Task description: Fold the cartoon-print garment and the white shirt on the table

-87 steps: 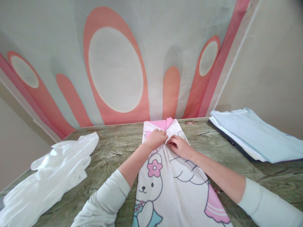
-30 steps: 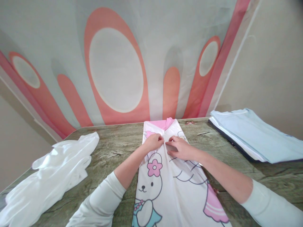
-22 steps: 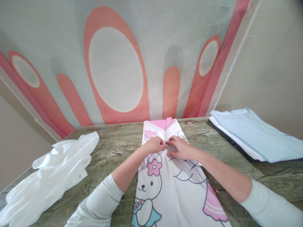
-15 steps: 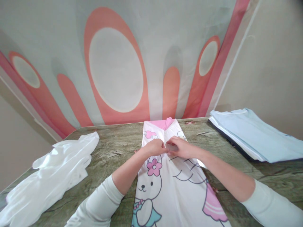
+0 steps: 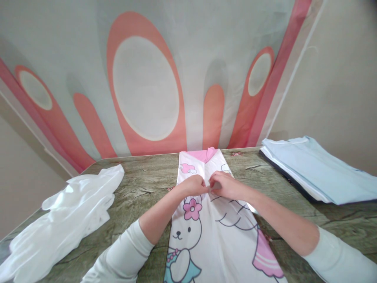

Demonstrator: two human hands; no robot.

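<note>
A long white garment with a cartoon bear print [image 5: 206, 236] lies down the middle of the wooden table [image 5: 147, 177], its pink collar end at the far edge. My left hand [image 5: 193, 185] and my right hand [image 5: 225, 184] meet fingertip to fingertip on the garment's centre line, above the bear's pink flower. Both hands are closed in a pinch on the cloth there, knuckles up. What lies between the fingertips is hidden.
A crumpled white cloth [image 5: 64, 220] lies at the table's left. A stack of folded light blue and white cloth [image 5: 318, 169] sits at the right. A grey and coral patterned sheet [image 5: 147, 86] hangs on the wall behind the table.
Both hands have slid a little toward me along the garment's centre line, uncovering the pink cloud print near the collar. The fingers have curled tighter into a pinch.
</note>
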